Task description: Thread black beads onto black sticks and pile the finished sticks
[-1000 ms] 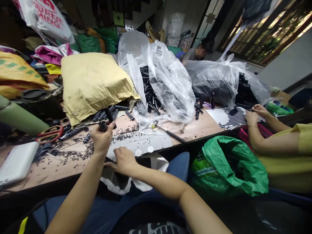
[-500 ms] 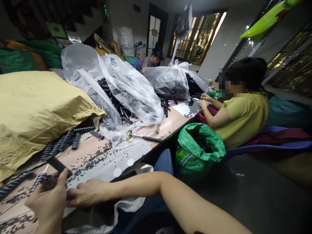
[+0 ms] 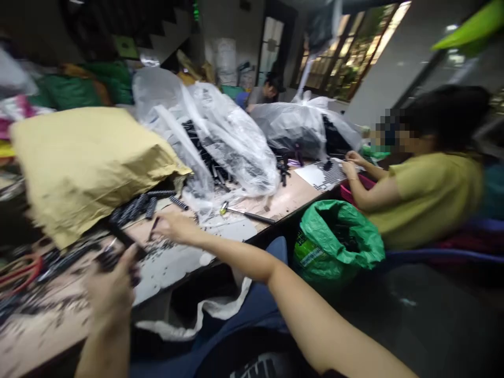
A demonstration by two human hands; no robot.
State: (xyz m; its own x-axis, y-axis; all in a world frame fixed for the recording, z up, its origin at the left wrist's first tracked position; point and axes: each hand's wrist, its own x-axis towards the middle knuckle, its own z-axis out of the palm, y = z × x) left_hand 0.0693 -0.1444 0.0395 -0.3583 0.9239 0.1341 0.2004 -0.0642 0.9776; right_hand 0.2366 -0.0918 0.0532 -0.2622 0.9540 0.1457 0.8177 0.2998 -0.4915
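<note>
My left hand, blurred, is closed around a flat black bar-shaped piece and other dark pieces I cannot make out. Farther forward over the table, my right hand pinches a small thin dark piece. Below the right hand, small black bits are scattered on a white sheet. Dark ridged rods lie just beyond, by a yellow sack. A hammer with a yellowish head rests to the right of my right hand.
The yellow sack and clear plastic bags of black parts cover the table's far side. A green sack stands at the table's front edge. A co-worker in a yellow shirt sits at right; another person is behind.
My right hand has moved from beside my left hand, forward over the table, and now pinches a thin dark piece. The view has swung left.
</note>
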